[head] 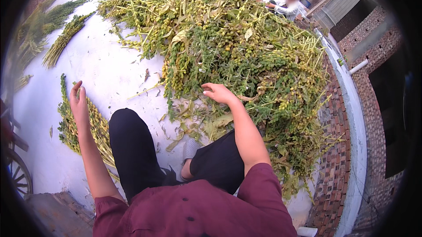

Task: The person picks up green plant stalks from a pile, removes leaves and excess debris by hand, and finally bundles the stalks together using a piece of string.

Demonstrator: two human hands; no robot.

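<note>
A large heap of cut plant stalks with green and yellow seed pods [211,39] lies before me on a pale concrete floor. My right hand [219,92] is over the heap's near edge, its fingers loosely curled; no stalk shows in it. On the left, my left hand [79,100] is raised with thumb and fingers apart, holding nothing. Beneath and beside it lies a bundle of similar stalks [95,118], partly hidden by my left forearm and knee. Loose dry leaves [214,126] are scattered between my legs and the heap.
Another stalk bundle [64,41] lies farther left, near more piled stalks [62,14]. A co-worker [288,6] is behind the heap at the upper right. A low brick wall [336,118] with a pale ledge borders the right side. A spoked wheel [18,174] stands at the lower left.
</note>
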